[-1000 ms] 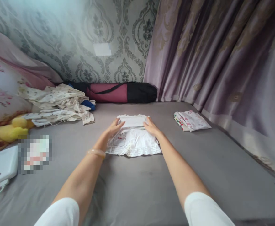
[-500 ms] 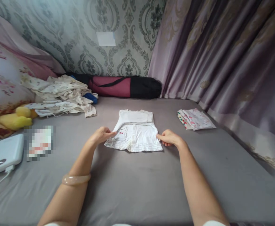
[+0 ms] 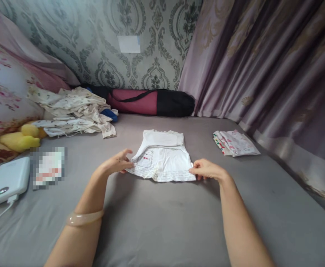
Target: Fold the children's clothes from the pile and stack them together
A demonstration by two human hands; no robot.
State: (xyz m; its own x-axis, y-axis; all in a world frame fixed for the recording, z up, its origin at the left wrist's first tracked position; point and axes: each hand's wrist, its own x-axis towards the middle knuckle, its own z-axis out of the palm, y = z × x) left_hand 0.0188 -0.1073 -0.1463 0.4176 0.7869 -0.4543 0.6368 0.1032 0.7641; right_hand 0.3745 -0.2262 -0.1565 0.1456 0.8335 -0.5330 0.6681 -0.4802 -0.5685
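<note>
A grey sheet point(image 3: 162, 226) spreads under everything, with a mauve curtain point(image 3: 248, 66) hanging along its right side. At the far wall lies a long maroon-and-black bag point(image 3: 140, 102); left of it, a rumpled heap of pale clothes point(image 3: 76, 107). Near the middle of the sheet sits a small white garment point(image 3: 173, 159), laid flat, its far part doubled over in a band. It looks like thin, soft cotton: light, limp, neither slippery nor fragile, but quick to crease, so the side edges near the hem seem the places to take hold. The right hand point(image 3: 206, 169) pinches the right edge there between thumb and curled fingers. The left hand point(image 3: 113, 163) is half spread at the opposite edge, forefinger lifted; whether its thumb and lower fingers grip the cloth, I cannot quite tell. Beside its thumb shows a little red bow point(image 3: 145, 158) print.
</note>
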